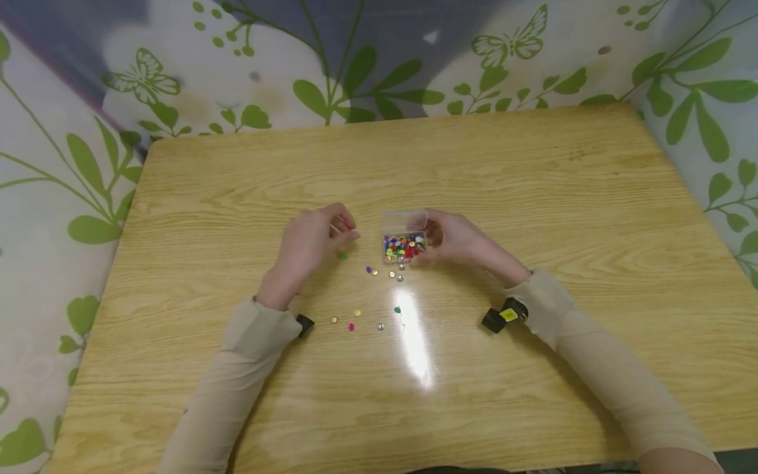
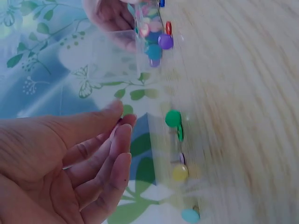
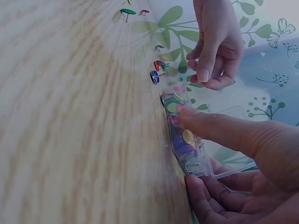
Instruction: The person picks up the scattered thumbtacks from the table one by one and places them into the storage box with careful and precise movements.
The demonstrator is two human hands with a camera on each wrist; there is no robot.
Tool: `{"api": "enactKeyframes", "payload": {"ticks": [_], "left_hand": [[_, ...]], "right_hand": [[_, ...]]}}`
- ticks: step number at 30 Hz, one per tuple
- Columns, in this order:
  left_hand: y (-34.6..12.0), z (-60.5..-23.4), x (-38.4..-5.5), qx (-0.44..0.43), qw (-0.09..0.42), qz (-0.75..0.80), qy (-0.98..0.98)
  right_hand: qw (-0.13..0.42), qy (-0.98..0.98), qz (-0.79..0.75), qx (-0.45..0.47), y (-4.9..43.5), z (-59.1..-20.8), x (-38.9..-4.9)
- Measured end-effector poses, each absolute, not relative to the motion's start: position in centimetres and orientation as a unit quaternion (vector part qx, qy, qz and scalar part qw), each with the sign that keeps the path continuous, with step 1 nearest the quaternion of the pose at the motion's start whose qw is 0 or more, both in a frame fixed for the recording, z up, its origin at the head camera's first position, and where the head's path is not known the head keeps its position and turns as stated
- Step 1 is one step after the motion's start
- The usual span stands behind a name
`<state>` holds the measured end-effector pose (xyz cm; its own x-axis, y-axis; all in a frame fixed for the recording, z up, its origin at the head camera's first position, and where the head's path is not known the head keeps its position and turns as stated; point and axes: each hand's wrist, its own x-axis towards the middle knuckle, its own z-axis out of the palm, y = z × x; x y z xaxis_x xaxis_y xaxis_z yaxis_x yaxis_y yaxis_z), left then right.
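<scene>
My right hand (image 1: 458,239) grips the small clear plastic box (image 3: 194,166), lid open, on the pale wooden table (image 1: 533,184); it holds many colourful round-headed tacks (image 1: 405,245). My left hand (image 1: 308,243) pinches something tiny (image 2: 120,121), mostly hidden. I should keep the box steady.

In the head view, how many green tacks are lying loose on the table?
2: one green tack near the left hand, another green tack by the bright reflection. More may be hidden under that hand.
</scene>
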<state>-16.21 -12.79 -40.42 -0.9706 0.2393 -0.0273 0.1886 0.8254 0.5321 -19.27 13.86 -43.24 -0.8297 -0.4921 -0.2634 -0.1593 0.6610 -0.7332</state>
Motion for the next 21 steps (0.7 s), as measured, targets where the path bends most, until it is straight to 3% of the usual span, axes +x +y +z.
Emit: {"api": "enactKeyframes", "payload": {"ticks": [12,21], "left_hand": [[-8.9,-40.4,-16.3,0.212,0.015,0.281,0.936],[-7.0,-40.1,-16.4,0.222,0.022,0.276,0.935]], "right_hand": [[0.219,0.874,-0.387,-0.197,14.0,-43.4,-19.4],[0.222,0.874,-0.384,-0.197,14.1,-43.3,-19.4]]}}
